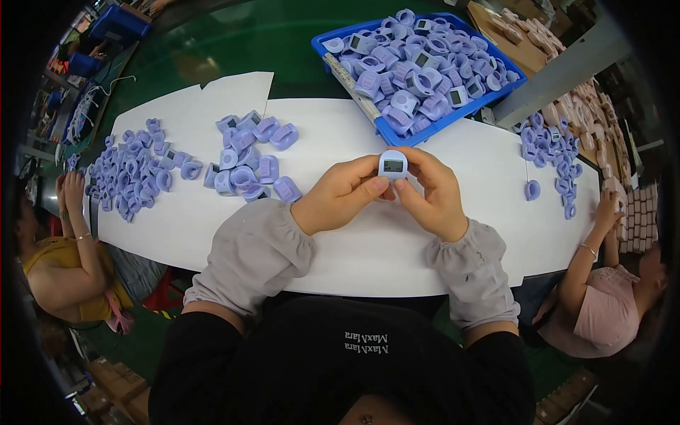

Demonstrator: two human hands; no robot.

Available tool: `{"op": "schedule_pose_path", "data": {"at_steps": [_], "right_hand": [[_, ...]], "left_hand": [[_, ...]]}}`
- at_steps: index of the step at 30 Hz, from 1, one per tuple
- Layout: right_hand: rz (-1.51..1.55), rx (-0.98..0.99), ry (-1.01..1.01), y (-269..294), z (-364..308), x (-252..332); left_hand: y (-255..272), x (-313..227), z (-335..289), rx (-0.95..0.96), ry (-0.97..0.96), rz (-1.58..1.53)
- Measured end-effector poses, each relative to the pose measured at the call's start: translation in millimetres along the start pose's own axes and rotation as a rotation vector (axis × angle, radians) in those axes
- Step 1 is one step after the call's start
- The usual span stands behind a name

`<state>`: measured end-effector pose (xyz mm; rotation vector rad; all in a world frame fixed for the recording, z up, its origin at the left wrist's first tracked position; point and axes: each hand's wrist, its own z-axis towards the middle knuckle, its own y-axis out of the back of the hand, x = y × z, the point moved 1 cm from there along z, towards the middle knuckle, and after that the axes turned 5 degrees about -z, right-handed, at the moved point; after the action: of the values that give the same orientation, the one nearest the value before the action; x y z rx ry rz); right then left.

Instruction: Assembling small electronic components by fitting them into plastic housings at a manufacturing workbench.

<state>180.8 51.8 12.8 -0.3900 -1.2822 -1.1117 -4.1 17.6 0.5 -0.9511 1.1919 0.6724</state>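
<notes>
bin (pixel 382 127) behind hands | loose pile (pixel 251 159) left | sheet (pixel 368 241) beneath

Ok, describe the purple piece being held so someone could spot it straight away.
Start at the white table, just below the blue bin of purple parts. The small purple counter sits between the left hand and right hand. Unlike the loose pieces, it is lifted, grey screen facing up.

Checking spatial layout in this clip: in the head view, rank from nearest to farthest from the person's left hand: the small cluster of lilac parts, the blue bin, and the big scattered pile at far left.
From the left hand:
1. Small cluster of lilac parts, just up-left.
2. Blue bin, ahead to the right.
3. Big scattered pile, far left.
</notes>
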Motion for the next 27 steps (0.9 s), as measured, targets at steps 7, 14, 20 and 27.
{"op": "schedule_pose_path", "data": {"at_steps": [7, 14, 20, 27], "right_hand": [[-0.029, -0.017, 0.002, -0.6, -0.6, 1.3], [-0.048, -0.008, 0.023, -0.7, 0.2, 2.1], [-0.042, 0.001, 0.043, -0.3, 0.1, -1.1], [-0.049, -0.003, 0.044, 0.4, 0.5, 1.3]], "left_hand": [[0.6, 2.3, -0.5, 0.019, -0.013, -0.042], [-1.1, -2.0, -0.6, 0.003, -0.01, -0.056], [0.1, -3.3, -0.6, 0.007, 0.012, -0.074], [0.5, -1.4, 0.0, 0.008, -0.01, -0.08]]}}
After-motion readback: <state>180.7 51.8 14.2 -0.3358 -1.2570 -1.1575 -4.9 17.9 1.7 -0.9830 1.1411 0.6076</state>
